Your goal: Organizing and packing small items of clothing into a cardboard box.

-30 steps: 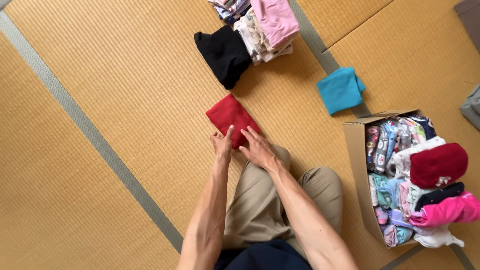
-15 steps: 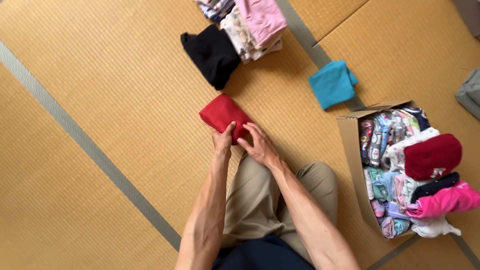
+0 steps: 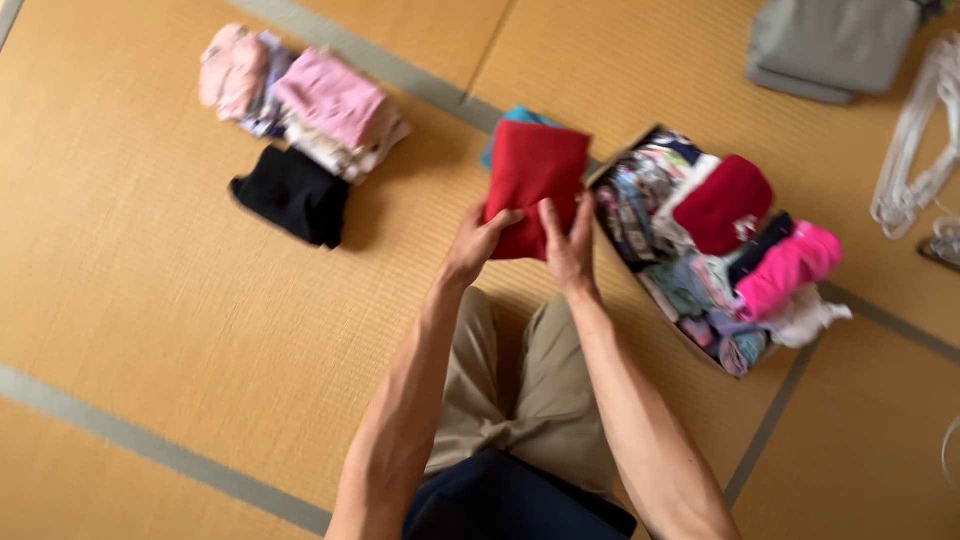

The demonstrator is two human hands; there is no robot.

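The red cloth [image 3: 532, 180] has come up off the floor: a moment ago it lay flat on the mat in front of the person's knees, and now it is held in the air, over to the right, near the box. It is a folded piece of clothing, plain bright red, soft and thick, shaped like a neat square with smooth sides. The left hand [image 3: 474, 243] is closed on its near left corner, with the thumb on top of the cloth. The right hand [image 3: 568, 245] is closed on its near edge just beside the left one, fingers pressed on the front. Behind the red cloth a bit of folded blue cloth [image 3: 512, 122] peeks out on the floor. To the right stands a cardboard box [image 3: 612, 160] stuffed with clothes, with a dark red piece [image 3: 722, 203] and a hot pink piece [image 3: 788, 268] on top. Far to the left sits a pile of folded pink and pale clothes [image 3: 300, 100], and a folded black cloth [image 3: 293, 195] lies just beside it, a little nearer. A grey folded cloth [image 3: 830, 45] lies far to the right, and white hangers [image 3: 915, 140] rest at the right edge. The floor is yellow straw mat [image 3: 130, 300].
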